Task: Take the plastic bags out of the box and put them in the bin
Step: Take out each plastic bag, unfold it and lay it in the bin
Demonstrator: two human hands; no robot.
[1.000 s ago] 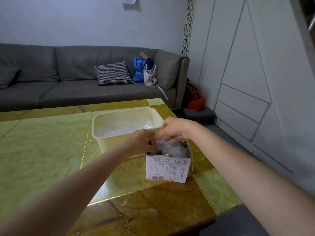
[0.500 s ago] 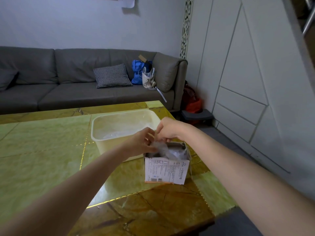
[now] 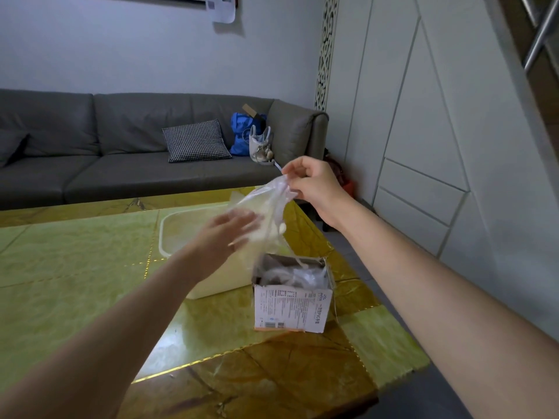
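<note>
A small white cardboard box (image 3: 292, 308) stands open on the table, with more clear plastic (image 3: 295, 275) inside it. Above the box hangs a clear plastic bag (image 3: 266, 207), pinched at its top corner by my right hand (image 3: 311, 184). My left hand (image 3: 225, 237) is blurred, fingers spread, touching the bag's lower side; whether it grips the bag is unclear. Behind the box sits the cream plastic bin (image 3: 174, 231), partly hidden by my left arm and the bag.
The green and brown marble table (image 3: 75, 267) ends just right of the box. A grey sofa (image 3: 121, 158) with a checked cushion (image 3: 195, 140) and bags (image 3: 246, 134) stands behind it. White cabinet panels (image 3: 438, 146) line the right wall.
Both hands were at the box opening. My right hand has risen and pulled a plastic bag up out of the box; my left hand has moved up to the bag.
</note>
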